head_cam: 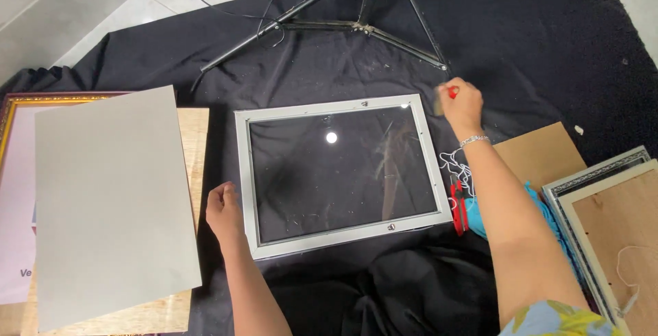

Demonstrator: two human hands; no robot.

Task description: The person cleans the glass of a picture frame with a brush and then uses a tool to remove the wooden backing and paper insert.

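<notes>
1. My left hand rests on the black cloth, fingers curled together on nothing, touching the left edge of the silver picture frame; the frame lies flat at centre, glass up.
2. My right hand, beyond the frame's upper right corner, has its grip clamped on a small red-handled tool.
3. Grey board lies left; tripod legs above.

A grey board, tripod legs and black cloth.
</notes>
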